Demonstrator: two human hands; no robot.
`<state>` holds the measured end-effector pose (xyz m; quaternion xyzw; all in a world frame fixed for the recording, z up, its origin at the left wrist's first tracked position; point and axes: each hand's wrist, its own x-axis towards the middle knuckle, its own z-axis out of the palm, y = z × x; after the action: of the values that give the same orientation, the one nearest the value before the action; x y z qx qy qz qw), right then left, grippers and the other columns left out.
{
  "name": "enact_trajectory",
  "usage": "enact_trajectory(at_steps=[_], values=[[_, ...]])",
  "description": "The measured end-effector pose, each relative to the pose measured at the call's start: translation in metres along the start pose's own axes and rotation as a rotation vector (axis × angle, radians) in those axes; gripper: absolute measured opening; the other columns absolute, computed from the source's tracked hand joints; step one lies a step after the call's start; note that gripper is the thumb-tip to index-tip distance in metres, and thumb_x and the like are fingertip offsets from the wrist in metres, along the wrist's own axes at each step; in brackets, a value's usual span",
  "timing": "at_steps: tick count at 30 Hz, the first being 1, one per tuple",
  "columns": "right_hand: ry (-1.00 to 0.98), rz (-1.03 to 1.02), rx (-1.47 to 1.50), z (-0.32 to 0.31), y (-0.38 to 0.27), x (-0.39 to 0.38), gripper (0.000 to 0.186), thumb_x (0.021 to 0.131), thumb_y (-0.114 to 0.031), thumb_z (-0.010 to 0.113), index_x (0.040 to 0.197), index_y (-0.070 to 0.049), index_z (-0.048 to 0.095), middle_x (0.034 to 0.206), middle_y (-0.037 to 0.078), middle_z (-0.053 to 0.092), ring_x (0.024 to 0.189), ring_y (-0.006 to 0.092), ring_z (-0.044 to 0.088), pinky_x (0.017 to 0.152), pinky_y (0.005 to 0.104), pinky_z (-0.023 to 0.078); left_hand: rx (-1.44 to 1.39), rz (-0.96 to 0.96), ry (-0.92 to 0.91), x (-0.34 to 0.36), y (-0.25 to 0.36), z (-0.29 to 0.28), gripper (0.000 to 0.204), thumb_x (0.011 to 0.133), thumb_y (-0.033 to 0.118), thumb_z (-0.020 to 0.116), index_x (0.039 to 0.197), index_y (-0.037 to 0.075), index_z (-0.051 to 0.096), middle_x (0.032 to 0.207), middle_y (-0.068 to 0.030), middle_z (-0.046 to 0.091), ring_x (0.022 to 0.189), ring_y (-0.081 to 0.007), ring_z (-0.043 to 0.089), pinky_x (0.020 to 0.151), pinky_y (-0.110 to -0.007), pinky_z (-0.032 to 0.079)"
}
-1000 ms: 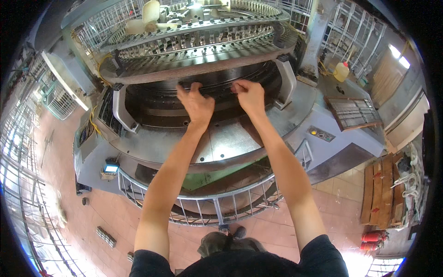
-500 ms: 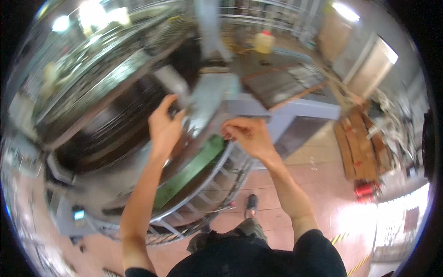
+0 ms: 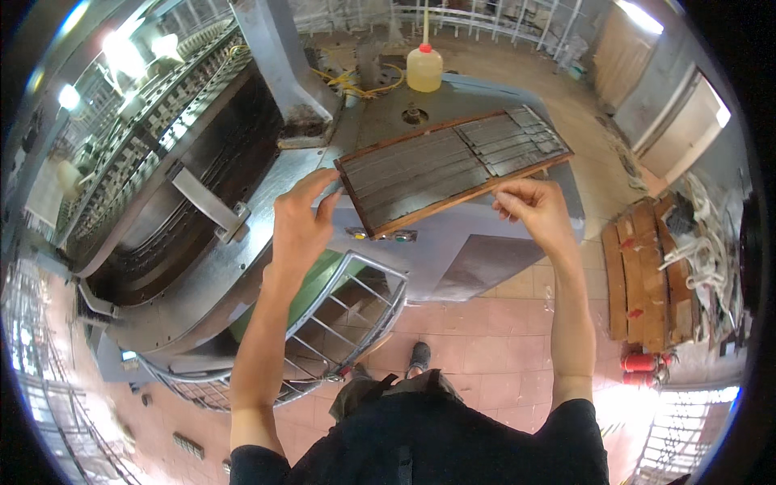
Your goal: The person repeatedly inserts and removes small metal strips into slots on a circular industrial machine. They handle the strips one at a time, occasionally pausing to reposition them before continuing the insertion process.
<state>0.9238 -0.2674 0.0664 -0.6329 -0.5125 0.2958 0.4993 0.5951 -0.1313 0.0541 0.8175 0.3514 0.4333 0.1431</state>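
Note:
A shallow wood-framed tray (image 3: 412,174) lies slanted on the grey machine top, with rows of thin dark metal pieces in it. My left hand (image 3: 303,226) is at the tray's left end, thumb and forefinger apart, nothing seen between them. Whether the fingertips touch the frame is hard to tell. Just in front of the tray's near long edge, toward its right end, is my right hand (image 3: 535,212). Its fingers are closed in a pinch; anything small within them is hidden.
At left stands a large round machine (image 3: 186,210) with a metal bracket (image 3: 206,202) and an upright grey post (image 3: 283,65). A yellow bottle (image 3: 424,71) sits behind the tray. A curved metal guard (image 3: 343,303) rims the front. Flattened cardboard (image 3: 634,275) and red cylinders (image 3: 638,368) lie right.
My view has swung rightward. My hands have left the machine's rim and bracket for the tray, and they are farther apart. The right hand stays pinched.

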Motion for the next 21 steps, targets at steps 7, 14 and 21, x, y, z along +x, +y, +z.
enact_trajectory(at_steps=[7, 14, 21], values=[[0.036, -0.039, -0.312, -0.027, 0.004, 0.049, 0.018, 0.093, -0.014, 0.068, 0.096, 0.003, 0.076, 0.078, 0.007, 0.073, 0.067, 0.0124, 0.068, 0.06, 0.0269, 0.053, -0.07, 0.046, -0.147, 0.029, 0.007, 0.051, 0.026, 0.084, -0.006, 0.068, 0.11, -0.003, 0.07, 0.115, -0.0222, 0.07, 0.106, -0.0415, 0.068, 0.089, -0.042, 0.054], [-0.199, 0.237, -0.333, -0.033, 0.001, 0.099, 0.017, 0.089, -0.009, 0.065, 0.092, 0.004, 0.075, 0.076, 0.01, 0.073, 0.063, 0.0142, 0.07, 0.057, 0.0302, 0.057, 0.199, 0.399, -0.571, 0.1, -0.009, 0.14, 0.051, 0.105, 0.025, 0.05, 0.15, 0.003, 0.043, 0.16, -0.0125, 0.037, 0.15, -0.0309, 0.03, 0.125, -0.045, 0.022], [-0.318, 0.345, -0.31, -0.033, 0.006, 0.106, 0.009, 0.089, -0.007, 0.064, 0.086, 0.0, 0.069, 0.073, 0.006, 0.068, 0.061, 0.014, 0.068, 0.051, 0.027, 0.052, 0.284, 0.497, -0.728, 0.125, -0.026, 0.18, 0.056, 0.109, 0.038, 0.036, 0.154, 0.005, 0.039, 0.165, -0.0083, 0.028, 0.154, -0.0298, 0.019, 0.126, -0.049, 0.016]])
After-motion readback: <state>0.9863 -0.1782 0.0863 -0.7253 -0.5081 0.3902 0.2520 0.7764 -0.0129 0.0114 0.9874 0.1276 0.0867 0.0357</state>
